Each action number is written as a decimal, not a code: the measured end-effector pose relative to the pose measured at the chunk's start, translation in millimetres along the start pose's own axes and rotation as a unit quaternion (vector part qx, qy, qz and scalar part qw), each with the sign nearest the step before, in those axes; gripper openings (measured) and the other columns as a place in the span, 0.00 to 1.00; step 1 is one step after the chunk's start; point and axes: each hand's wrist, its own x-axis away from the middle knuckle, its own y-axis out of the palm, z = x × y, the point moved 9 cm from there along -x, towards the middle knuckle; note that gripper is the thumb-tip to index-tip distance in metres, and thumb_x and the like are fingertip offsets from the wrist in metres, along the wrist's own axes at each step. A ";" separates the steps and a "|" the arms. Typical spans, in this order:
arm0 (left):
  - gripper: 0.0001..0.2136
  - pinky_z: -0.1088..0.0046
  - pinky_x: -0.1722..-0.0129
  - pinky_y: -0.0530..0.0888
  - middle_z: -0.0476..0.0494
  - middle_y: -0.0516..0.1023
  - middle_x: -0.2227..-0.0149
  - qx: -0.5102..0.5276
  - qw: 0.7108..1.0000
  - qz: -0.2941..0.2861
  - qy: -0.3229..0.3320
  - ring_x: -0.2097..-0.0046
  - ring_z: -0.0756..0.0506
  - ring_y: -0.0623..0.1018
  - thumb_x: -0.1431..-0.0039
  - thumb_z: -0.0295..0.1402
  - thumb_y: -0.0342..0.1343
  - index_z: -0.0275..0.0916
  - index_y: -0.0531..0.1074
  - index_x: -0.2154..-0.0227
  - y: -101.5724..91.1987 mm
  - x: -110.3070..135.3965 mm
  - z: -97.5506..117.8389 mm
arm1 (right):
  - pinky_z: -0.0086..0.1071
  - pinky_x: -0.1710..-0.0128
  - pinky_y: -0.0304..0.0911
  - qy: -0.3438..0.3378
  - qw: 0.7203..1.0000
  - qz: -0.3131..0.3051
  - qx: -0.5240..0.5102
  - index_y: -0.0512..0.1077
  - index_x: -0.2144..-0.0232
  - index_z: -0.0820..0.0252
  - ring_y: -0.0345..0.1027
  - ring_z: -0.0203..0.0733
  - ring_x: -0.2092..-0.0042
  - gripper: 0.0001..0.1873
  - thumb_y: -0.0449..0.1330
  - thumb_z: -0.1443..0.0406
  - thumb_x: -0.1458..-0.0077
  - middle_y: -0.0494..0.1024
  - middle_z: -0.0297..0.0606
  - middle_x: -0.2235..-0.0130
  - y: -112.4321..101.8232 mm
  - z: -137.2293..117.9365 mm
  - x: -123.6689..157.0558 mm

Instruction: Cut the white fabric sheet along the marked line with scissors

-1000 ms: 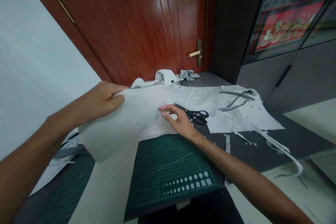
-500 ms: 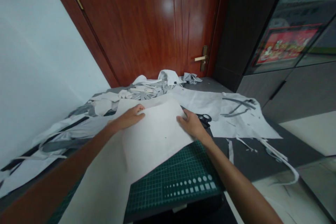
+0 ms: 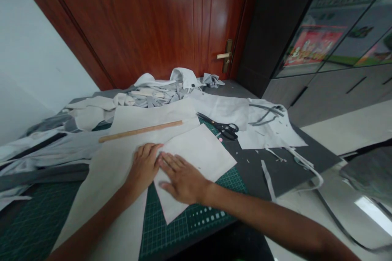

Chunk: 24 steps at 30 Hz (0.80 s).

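A cream four-sided piece of fabric (image 3: 205,149) lies partly over a longer cream cloth (image 3: 116,195) on the green cutting mat (image 3: 171,236). My right hand (image 3: 183,177) is pressed flat on the smaller piece near its left edge, fingers stretched out. Beside it, my left hand (image 3: 143,165) rests with extended fingers on the longer cloth, its fingertips at the edge of the small piece and close to those of the right. Neither hand grips anything. Beyond them a wooden ruler (image 3: 141,131) lies across the long cloth, and black scissors (image 3: 222,126) lie to the right.
Heaped fabric scraps (image 3: 162,94) line the back of the grey table (image 3: 294,175). White cloth (image 3: 260,130) with grey strips is spread at the right, near loose trimmings. Behind stands a brown wooden door (image 3: 137,20); a glass-fronted cabinet (image 3: 324,45) is at the right.
The small piece, held up between both hands before, now lies flat with both hands on it or at its edge. The wooden ruler and whole scissors have come into sight.
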 end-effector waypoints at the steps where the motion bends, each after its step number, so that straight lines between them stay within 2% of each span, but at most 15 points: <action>1: 0.17 0.48 0.45 0.70 0.34 0.75 0.50 -0.009 1.000 0.005 -0.005 0.47 0.32 0.71 0.29 0.37 0.47 0.38 0.72 0.44 0.0 0.8 -0.5 | 0.42 0.25 0.49 0.011 1.000 -0.011 0.025 0.57 0.28 0.66 0.47 0.48 0.24 0.35 0.52 0.53 0.27 0.55 0.51 0.26 2.3 19.6 8.5; 2: 0.17 0.49 0.45 0.70 0.34 0.75 0.50 -0.018 1.000 0.007 -0.009 0.47 0.33 0.71 0.28 0.37 0.46 0.38 0.72 0.44 0.2 1.7 -0.1 | 0.39 0.25 0.49 0.034 0.998 -0.013 0.055 0.59 0.28 0.61 0.48 0.45 0.25 0.31 0.52 0.55 0.27 0.56 0.45 0.26 -1.3 44.6 19.4; 3: 0.17 0.50 0.45 0.70 0.35 0.75 0.50 -0.026 1.000 0.008 -0.012 0.47 0.33 0.71 0.28 0.37 0.45 0.39 0.73 0.45 0.5 2.6 1.1 | 0.42 0.26 0.51 0.052 0.996 -0.008 0.068 0.61 0.29 0.60 0.50 0.46 0.25 0.31 0.53 0.56 0.28 0.57 0.45 0.26 -9.5 70.4 31.4; 6: 0.17 0.52 0.45 0.70 0.35 0.75 0.48 -0.051 0.998 0.005 -0.022 0.46 0.34 0.71 0.28 0.35 0.45 0.38 0.73 0.44 -0.6 4.3 5.5 | 0.64 0.31 0.55 0.145 0.983 0.031 0.105 0.63 0.32 0.76 0.53 0.62 0.27 0.29 0.46 0.64 0.28 0.60 0.65 0.29 -48.4 149.6 65.6; 7: 0.17 0.52 0.45 0.69 0.35 0.75 0.49 -0.061 0.998 0.004 -0.027 0.46 0.34 0.71 0.28 0.35 0.45 0.37 0.72 0.44 -2.1 4.6 6.6 | 0.68 0.32 0.53 0.174 0.976 0.049 0.120 0.65 0.34 0.79 0.53 0.66 0.27 0.28 0.46 0.65 0.29 0.63 0.68 0.31 -61.6 168.5 73.6; 8: 0.17 0.52 0.46 0.69 0.34 0.75 0.49 -0.070 0.997 0.004 -0.034 0.46 0.33 0.71 0.28 0.35 0.45 0.35 0.72 0.44 -4.1 4.8 7.3 | 0.66 0.30 0.53 0.191 0.968 0.072 0.143 0.69 0.36 0.76 0.53 0.64 0.27 0.27 0.46 0.67 0.30 0.65 0.65 0.31 -74.1 179.5 78.7; 10: 0.18 0.49 0.47 0.69 0.31 0.75 0.51 -0.089 0.995 0.005 -0.047 0.47 0.31 0.71 0.29 0.36 0.46 0.32 0.73 0.45 -9.0 5.0 8.2 | 0.59 0.28 0.53 0.168 0.968 0.107 0.154 0.71 0.37 0.70 0.52 0.57 0.26 0.25 0.46 0.69 0.31 0.66 0.58 0.31 -87.5 174.0 76.7; 12: 0.17 0.48 0.48 0.69 0.31 0.75 0.53 -0.103 0.993 0.005 -0.057 0.49 0.30 0.71 0.29 0.37 0.47 0.32 0.74 0.48 -13.3 4.8 8.5 | 0.53 0.27 0.52 0.101 0.980 0.110 0.130 0.69 0.36 0.67 0.48 0.51 0.24 0.25 0.47 0.68 0.30 0.63 0.52 0.28 -84.1 141.3 61.9; 16: 0.13 0.50 0.50 0.69 0.33 0.75 0.55 -0.106 0.992 0.003 -0.065 0.50 0.31 0.72 0.30 0.36 0.47 0.36 0.74 0.54 -14.7 2.7 5.0 | 0.49 0.26 0.50 -0.012 0.999 0.034 0.033 0.62 0.30 0.67 0.40 0.49 0.23 0.28 0.50 0.62 0.27 0.53 0.52 0.25 -45.1 59.8 21.6; 18: 0.12 0.52 0.51 0.70 0.34 0.75 0.56 -0.101 0.993 0.001 -0.069 0.51 0.31 0.72 0.30 0.35 0.46 0.37 0.73 0.56 -12.4 1.3 0.0 | 0.49 0.26 0.49 -0.040 0.999 0.008 -0.001 0.57 0.28 0.67 0.38 0.50 0.23 0.31 0.51 0.58 0.26 0.49 0.54 0.24 -26.2 33.9 8.1; 20: 0.12 0.52 0.51 0.70 0.35 0.76 0.57 -0.096 0.993 -0.001 -0.073 0.52 0.32 0.73 0.30 0.35 0.45 0.38 0.72 0.57 -9.8 0.6 -6.2 | 0.48 0.26 0.49 -0.055 0.998 -0.023 -0.023 0.57 0.28 0.66 0.41 0.49 0.23 0.33 0.52 0.54 0.26 0.50 0.54 0.24 -10.8 25.9 2.9; 21: 0.12 0.53 0.51 0.70 0.36 0.76 0.57 -0.094 0.993 -0.002 -0.075 0.52 0.33 0.73 0.30 0.35 0.44 0.39 0.72 0.58 -8.8 0.6 -9.3 | 0.48 0.26 0.49 -0.052 0.998 -0.036 -0.025 0.58 0.28 0.65 0.43 0.49 0.23 0.33 0.52 0.53 0.26 0.51 0.54 0.25 -6.2 30.0 3.1; 24: 0.11 0.54 0.51 0.70 0.37 0.77 0.58 -0.090 0.993 -0.005 -0.081 0.53 0.34 0.74 0.29 0.38 0.45 0.40 0.71 0.58 -8.6 2.4 -17.3 | 0.50 0.26 0.47 0.029 0.999 -0.043 0.009 0.59 0.29 0.65 0.47 0.51 0.24 0.31 0.50 0.56 0.26 0.54 0.54 0.25 -10.6 73.2 11.4</action>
